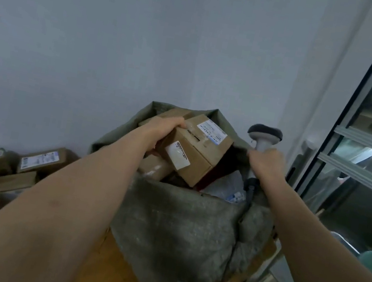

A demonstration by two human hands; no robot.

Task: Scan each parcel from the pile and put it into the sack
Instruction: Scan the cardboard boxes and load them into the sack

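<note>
My left hand (pixel 162 129) grips a brown cardboard parcel (pixel 198 154) by its left edge and holds it in the mouth of the grey-green woven sack (pixel 178 234). The parcel is tilted and carries a white shipping label on top and another label on its side. Other parcels (pixel 154 167) and a clear plastic package lie inside the sack below it. My right hand (pixel 266 163) is wrapped round the handle of a grey barcode scanner (pixel 265 135) at the sack's right rim, its head pointing away. The scanner's black cable hangs down the sack's front.
A pile of brown parcels (pixel 7 174) lies at the left on the wooden table (pixel 111 274). A plain wall stands behind. A glass door with a dark frame (pixel 347 124) runs along the right, close to the table's edge.
</note>
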